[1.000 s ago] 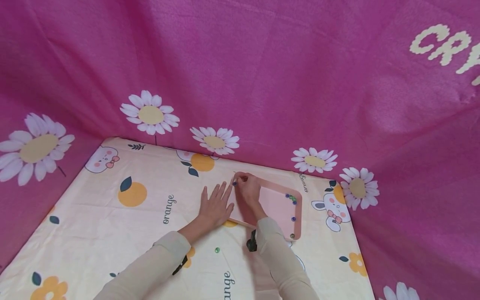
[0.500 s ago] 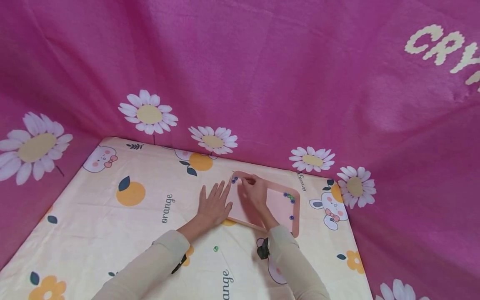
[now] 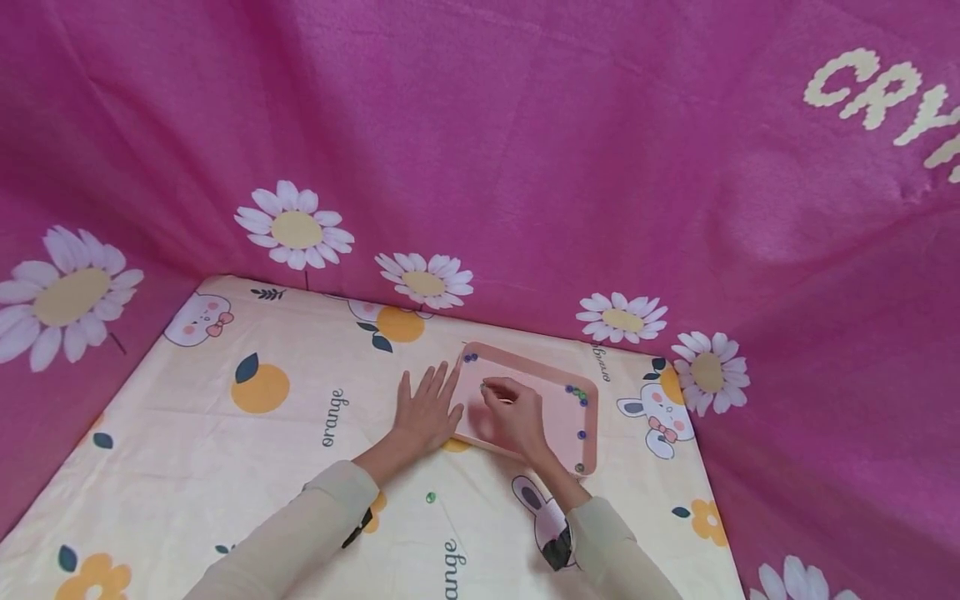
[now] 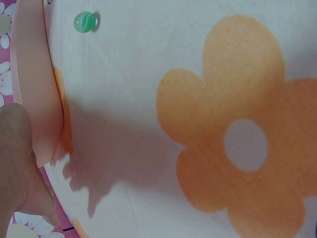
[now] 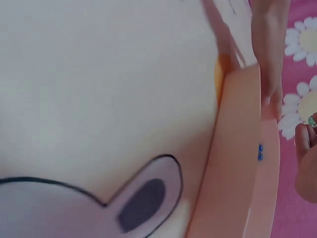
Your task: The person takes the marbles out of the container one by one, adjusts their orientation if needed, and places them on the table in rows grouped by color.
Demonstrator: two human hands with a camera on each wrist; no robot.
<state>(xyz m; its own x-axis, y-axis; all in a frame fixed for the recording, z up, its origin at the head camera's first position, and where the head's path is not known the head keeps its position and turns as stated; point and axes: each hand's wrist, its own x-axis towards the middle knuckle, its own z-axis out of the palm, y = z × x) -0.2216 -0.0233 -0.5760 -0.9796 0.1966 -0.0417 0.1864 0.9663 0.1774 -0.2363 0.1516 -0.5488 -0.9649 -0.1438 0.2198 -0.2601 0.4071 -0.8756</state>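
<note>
My right hand (image 3: 517,412) is above the pink tray (image 3: 525,354), pinching a green marble (image 5: 311,120) between thumb and fingertips. My left hand (image 3: 427,408) lies with fingers straight and spread, its thumb side against the tray's left edge. Two blue marbles (image 3: 470,357) sit together in the tray's far left corner. In the far right corner lies a cluster of blue and green marbles (image 3: 579,395). Another blue marble (image 3: 582,435) is along the right wall, and a dull greenish marble (image 3: 579,468) is in the near right corner.
Outside the tray, a green swirled marble (image 4: 85,22) lies on the printed cloth (image 3: 300,467), between my forearms. Behind and at both sides hangs a magenta curtain (image 3: 450,150) with daisies.
My right hand has drawn back from the tray's far left corner, rightward and nearer to me. Both blue marbles there are now uncovered, and a green marble shows at its fingertips. The left hand stays put.
</note>
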